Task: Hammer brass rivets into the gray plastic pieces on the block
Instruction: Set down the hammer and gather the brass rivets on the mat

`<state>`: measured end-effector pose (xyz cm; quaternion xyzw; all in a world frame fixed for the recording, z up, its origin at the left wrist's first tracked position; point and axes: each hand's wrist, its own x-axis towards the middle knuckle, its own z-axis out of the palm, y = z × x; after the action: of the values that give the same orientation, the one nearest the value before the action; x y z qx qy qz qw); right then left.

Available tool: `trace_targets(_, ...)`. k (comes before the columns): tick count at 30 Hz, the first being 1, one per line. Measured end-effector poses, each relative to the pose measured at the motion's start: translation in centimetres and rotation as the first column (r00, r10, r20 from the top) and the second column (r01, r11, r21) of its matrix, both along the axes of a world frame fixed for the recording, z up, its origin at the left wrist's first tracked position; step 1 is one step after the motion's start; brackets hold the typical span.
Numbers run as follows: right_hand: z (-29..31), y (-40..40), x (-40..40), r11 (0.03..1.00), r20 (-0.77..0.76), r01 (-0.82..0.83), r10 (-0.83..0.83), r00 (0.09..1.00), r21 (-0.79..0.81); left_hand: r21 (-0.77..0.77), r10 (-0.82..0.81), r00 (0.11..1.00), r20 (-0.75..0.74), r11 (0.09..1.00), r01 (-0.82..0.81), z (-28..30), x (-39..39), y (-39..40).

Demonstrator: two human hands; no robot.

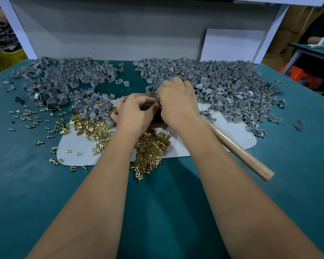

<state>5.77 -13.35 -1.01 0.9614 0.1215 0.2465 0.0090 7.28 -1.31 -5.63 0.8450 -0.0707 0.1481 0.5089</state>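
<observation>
We saw small gray plastic piece [156, 105] pinched between both hands at mat centre, over dark block [157, 116], mostly hidden. Left hand [134, 112] curled, fingertips clamped on piece; right hand [177, 103] bent at wrist, fingers pinching same piece. Brass rivets [151, 146] heaped on white mat [232, 131], more scattered left. Hammer handle [239, 150] lay under right forearm. Gray piles [223, 83] behind on green table [157, 202]

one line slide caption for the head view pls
Both hands pinch a small gray piece over the block, hammer set aside.
</observation>
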Motion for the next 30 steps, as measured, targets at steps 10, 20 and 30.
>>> trace_targets(10, 0.0, -0.9, -0.5, 0.981, -0.058, 0.089, -0.080, 0.995, 0.171, -0.007, 0.007, 1.000, 0.000, 1.000, -0.007, 0.1, -0.1, 0.1)
trace_targets(20, 0.5, -2.6, -1.0, 0.868, -0.386, 0.367, -0.229, 0.894, 0.334, 0.013, 0.042, 0.999, -0.012, 0.999, -0.041, 0.6, -0.9, -0.2)
trace_targets(30, -1.5, -5.1, 0.1, 0.765, -0.303, 0.409, -0.289, 0.908, 0.497, 0.071, 0.078, 0.996, -0.045, 0.995, -0.074, 0.8, -1.1, -0.4)
